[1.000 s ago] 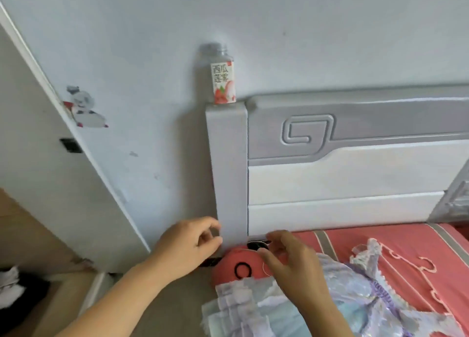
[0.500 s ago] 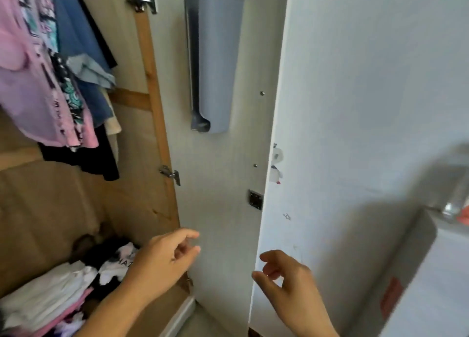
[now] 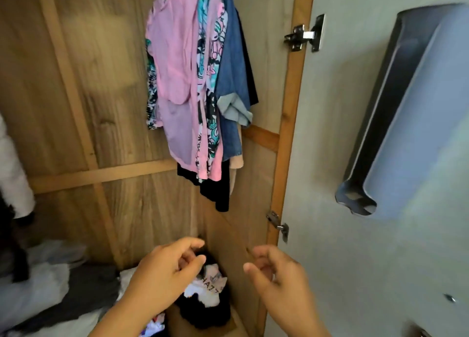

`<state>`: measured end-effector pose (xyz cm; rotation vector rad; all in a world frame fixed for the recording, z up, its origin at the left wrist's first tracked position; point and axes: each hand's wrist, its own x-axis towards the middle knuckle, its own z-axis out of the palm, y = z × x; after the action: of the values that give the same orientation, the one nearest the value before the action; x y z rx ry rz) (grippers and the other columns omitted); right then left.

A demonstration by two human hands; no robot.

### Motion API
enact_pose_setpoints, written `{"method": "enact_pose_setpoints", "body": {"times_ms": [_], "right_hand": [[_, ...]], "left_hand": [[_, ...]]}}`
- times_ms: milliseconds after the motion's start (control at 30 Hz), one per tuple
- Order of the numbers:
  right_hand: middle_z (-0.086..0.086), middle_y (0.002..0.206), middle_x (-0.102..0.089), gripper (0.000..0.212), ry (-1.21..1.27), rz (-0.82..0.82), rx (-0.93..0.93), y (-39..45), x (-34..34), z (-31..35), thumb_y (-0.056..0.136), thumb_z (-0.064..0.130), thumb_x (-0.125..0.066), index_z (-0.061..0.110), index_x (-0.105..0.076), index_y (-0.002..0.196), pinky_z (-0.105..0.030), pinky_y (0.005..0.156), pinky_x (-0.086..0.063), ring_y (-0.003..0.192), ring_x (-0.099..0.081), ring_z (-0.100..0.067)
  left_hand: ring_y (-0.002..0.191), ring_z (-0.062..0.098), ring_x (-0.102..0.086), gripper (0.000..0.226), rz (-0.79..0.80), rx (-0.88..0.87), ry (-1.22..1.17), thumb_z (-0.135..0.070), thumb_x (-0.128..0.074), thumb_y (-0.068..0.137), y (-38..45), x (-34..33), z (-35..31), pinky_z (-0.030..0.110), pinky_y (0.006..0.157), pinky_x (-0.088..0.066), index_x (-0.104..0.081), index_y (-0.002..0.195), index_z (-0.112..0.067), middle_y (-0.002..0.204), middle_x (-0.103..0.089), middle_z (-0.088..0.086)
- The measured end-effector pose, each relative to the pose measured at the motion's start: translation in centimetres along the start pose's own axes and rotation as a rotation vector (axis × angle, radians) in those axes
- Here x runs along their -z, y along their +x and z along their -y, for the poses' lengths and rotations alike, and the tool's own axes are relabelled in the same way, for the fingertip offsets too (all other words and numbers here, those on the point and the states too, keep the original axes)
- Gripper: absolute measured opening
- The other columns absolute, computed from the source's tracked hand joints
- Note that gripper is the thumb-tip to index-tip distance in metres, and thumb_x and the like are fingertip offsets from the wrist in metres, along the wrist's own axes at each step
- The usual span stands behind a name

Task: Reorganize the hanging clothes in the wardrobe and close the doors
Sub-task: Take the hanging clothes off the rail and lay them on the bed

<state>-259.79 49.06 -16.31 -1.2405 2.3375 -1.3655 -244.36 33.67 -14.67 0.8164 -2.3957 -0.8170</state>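
Hanging clothes (image 3: 200,83) bunched at wardrobe's right end beside the open door (image 3: 355,159), well above left hand (image 3: 162,275) and right hand (image 3: 281,283), both apart, loosely curled, empty.

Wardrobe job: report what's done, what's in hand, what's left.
Done: nothing shows as finished. In hand: both the left hand and right hand are empty, fingers loosely curled, below the hanging clothes, which bunch at the right end. Left: rearranging those clothes and closing the wardrobe door, which stands open.
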Motion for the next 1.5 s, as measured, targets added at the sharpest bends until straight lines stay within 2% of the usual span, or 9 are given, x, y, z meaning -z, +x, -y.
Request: {"method": "enact_pose_setpoints", "body": {"times_ms": [100,200,400,667,833,1067,1167,1267,1500], "right_hand": [[0.01,0.085,-0.064,0.02,0.042,0.049,0.087,4.4,-0.5,1.5,0.081,0.038,-0.069,0.044,-0.053,0.09,-0.018,0.076,-0.049,0.081,-0.06,0.0],[0.01,0.077,-0.066,0.019,0.079,0.041,0.172,8.2,-0.4,3.9,0.078,0.034,-0.073,0.042,-0.056,0.083,-0.021,0.075,-0.051,0.076,-0.061,-0.001],[0.019,0.074,-0.065,0.018,0.212,-0.056,0.341,14.5,1.3,9.4,0.073,0.02,-0.076,0.031,-0.063,0.077,-0.015,0.061,-0.044,0.063,-0.058,-0.004],[0.01,0.068,-0.063,0.013,0.236,-0.261,0.46,21.3,3.8,17.5,0.077,0.025,-0.075,0.027,-0.063,0.082,-0.008,0.06,-0.043,0.066,-0.058,0.004],[0.007,0.078,-0.065,0.015,0.207,-0.449,0.53,26.3,4.6,23.2,0.078,0.027,-0.072,0.02,-0.065,0.089,-0.036,0.076,-0.053,0.074,-0.062,-0.011],[-0.007,0.104,-0.058,0.031,-0.236,-0.724,0.667,35.3,6.6,32.6,0.081,0.029,-0.068,0.013,-0.062,0.106,-0.027,0.078,-0.035,0.102,-0.054,-0.025],[-0.012,0.115,-0.054,0.039,-0.393,-0.805,0.643,38.4,7.0,35.5,0.08,0.032,-0.065,0.013,-0.06,0.114,-0.035,0.087,-0.039,0.111,-0.047,-0.031],[-0.014,0.118,-0.053,0.044,-0.567,-0.849,0.527,40.9,7.2,37.7,0.08,0.036,-0.063,0.011,-0.056,0.116,-0.042,0.089,-0.04,0.113,-0.044,-0.035],[-0.015,0.113,-0.061,0.034,-0.697,-0.807,0.37,43.5,6.4,39.1,0.083,0.031,-0.059,0.012,-0.056,0.111,-0.032,0.071,-0.038,0.103,-0.057,-0.034]], "left_hand": [[0.069,0.002,-0.06,0.015,-0.123,0.022,0.001,-0.054,-0.062,0.073,1.6,1.9,-0.4,0.031,0.069,-0.052,-0.058,0.086,-0.049,0.081,-0.062,-0.026],[0.065,0.001,-0.058,0.046,-0.243,-0.004,0.066,-0.069,-0.043,0.061,3.9,4.3,-1.1,0.029,0.066,-0.051,-0.063,0.094,-0.045,0.079,-0.062,-0.025],[0.065,0.001,-0.054,0.023,-0.387,0.008,0.242,-0.048,-0.062,0.082,8.6,9.8,-3.4,0.026,0.069,-0.047,-0.064,0.102,-0.037,0.072,-0.064,-0.014],[0.07,0.0,-0.059,0.017,-0.519,-0.087,0.167,-0.046,-0.065,0.08,15.6,16.1,-4.5,0.027,0.071,-0.05,-0.066,0.091,-0.033,0.073,-0.065,-0.016],[0.067,0.0,-0.06,0.03,-0.558,-0.218,0.09,-0.058,-0.056,0.066,20.6,20.1,-3.7,0.029,0.072,-0.052,-0.066,0.082,-0.035,0.072,-0.066,-0.018],[0.066,0.003,-0.06,0.012,-0.607,-0.354,0.107,-0.043,-0.068,0.078,27.4,26.5,-2.0,0.029,0.067,-0.051,-0.066,0.081,-0.032,0.071,-0.065,-0.016],[0.065,0.001,-0.057,0.018,-0.622,-0.393,0.104,-0.047,-0.068,0.078,30.6,28.8,-1.8,0.029,0.069,-0.05,-0.067,0.085,-0.03,0.071,-0.065,-0.015],[0.062,0.0,-0.055,0.029,-0.633,-0.446,0.082,-0.059,-0.057,0.068,33.5,30.4,-1.7,0.031,0.068,-0.051,-0.065,0.081,-0.034,0.073,-0.062,-0.023],[0.062,-0.001,-0.056,0.025,-0.626,-0.517,0.093,-0.059,-0.059,0.07,37.1,31.9,-1.7,0.025,0.066,-0.049,-0.062,0.079,-0.036,0.075,-0.061,-0.025]]}}
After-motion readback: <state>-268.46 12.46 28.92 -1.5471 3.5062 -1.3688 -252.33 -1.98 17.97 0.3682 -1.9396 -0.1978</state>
